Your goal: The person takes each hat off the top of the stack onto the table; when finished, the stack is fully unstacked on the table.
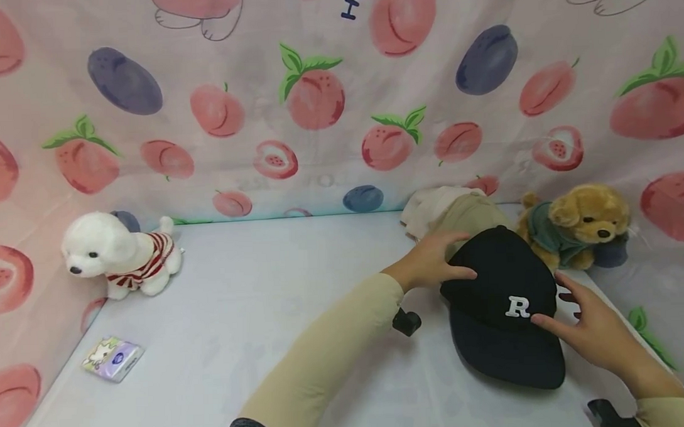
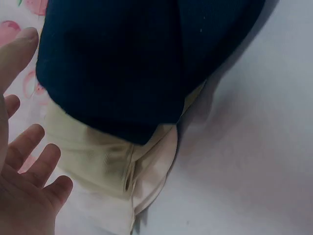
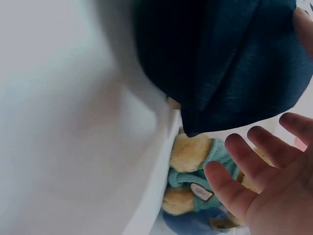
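Observation:
A black baseball cap (image 1: 499, 277) with a white letter R lies at the right, its brim toward me. It overlaps the front of a khaki cap (image 1: 466, 218), and a cream cap (image 1: 423, 210) sits behind that. My left hand (image 1: 434, 260) is at the black cap's left side; in the left wrist view its fingers (image 2: 34, 161) are spread apart from the cloth. On the other side is my right hand (image 1: 595, 324), its thumb beside the R. Its fingers (image 3: 249, 161) are extended in the right wrist view, and whether the thumb presses the cap is unclear.
A tan plush dog (image 1: 580, 221) in a green top stands behind the right hand. At the far left are a white plush dog (image 1: 123, 252) in a striped shirt and a small tissue pack (image 1: 114, 358). A fruit-print curtain (image 1: 318, 176) borders the white table (image 1: 237, 292).

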Available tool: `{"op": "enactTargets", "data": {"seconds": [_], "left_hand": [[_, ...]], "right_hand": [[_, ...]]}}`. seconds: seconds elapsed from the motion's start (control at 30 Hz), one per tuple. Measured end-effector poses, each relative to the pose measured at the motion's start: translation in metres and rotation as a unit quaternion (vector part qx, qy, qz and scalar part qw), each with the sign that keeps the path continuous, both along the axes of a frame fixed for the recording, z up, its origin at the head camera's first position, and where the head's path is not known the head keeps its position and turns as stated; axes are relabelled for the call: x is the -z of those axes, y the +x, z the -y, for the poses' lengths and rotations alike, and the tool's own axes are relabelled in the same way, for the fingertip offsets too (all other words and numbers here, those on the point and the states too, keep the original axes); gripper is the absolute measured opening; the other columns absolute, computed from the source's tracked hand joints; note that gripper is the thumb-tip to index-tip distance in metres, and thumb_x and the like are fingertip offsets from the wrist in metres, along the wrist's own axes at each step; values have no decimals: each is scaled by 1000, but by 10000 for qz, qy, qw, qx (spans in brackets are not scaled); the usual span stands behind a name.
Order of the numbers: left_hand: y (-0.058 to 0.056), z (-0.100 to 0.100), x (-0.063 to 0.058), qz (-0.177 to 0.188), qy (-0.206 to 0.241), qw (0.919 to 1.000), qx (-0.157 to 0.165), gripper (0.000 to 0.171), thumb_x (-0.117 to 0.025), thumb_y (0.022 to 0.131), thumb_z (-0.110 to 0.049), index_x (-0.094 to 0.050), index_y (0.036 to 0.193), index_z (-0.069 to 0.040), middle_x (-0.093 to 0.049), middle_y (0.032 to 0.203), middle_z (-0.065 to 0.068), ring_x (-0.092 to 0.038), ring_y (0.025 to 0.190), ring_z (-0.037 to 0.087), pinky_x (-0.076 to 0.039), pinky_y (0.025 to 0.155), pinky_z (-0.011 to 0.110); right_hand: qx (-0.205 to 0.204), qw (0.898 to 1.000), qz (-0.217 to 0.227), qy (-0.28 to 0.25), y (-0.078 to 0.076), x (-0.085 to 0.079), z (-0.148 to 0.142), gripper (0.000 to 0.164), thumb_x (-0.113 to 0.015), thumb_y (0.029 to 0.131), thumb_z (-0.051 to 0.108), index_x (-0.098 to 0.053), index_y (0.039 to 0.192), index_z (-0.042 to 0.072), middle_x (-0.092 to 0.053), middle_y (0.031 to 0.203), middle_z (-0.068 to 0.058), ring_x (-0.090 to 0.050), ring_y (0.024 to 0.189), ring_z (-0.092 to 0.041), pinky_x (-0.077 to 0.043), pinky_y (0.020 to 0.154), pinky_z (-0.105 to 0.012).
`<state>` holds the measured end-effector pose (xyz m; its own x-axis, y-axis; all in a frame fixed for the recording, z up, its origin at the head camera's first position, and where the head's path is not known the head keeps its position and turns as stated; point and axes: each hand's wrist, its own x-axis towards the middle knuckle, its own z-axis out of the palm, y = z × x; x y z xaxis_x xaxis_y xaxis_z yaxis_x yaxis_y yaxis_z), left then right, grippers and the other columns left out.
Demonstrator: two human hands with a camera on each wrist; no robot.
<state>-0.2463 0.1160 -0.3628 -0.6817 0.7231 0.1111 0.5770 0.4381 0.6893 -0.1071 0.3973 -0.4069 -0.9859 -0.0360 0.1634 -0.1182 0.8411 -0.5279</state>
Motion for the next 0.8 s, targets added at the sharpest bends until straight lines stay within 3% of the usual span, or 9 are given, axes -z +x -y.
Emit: {"op": "enactTargets", "data": {"seconds": [0.27,0.6,0.8], "left_hand": [[4,-15,2,72,-43,10000,38,72,-78,88,-40,-47,151,-20,-44,151,-6,-36,138,5,-28,110,20],[6,-23,3,105,-20,9999,-9,72,-78,87,-40,-49,149,-19,-46,150,-5,-38,136,4,-28,109,19],[6,-22,6,344,74,9994,-46,72,-79,87,-37,-48,150,-19,-45,151,-4,-40,135,5,-31,108,19]], "right_hand": [[-13,9998,136,-119,6,8,2,96,-78,90,32,-20,153,-12,-39,142,-39,-49,116,-56,-45,82,-68],[167,9945,1038,-18,12,15,-5,105,-71,93,42,-5,153,-13,-35,139,-47,-48,116,-62,-45,86,-67],[129,9916,1280,-89,11,17,-6,107,-69,95,43,1,153,-12,-34,139,-49,-48,118,-61,-46,87,-65]]}}
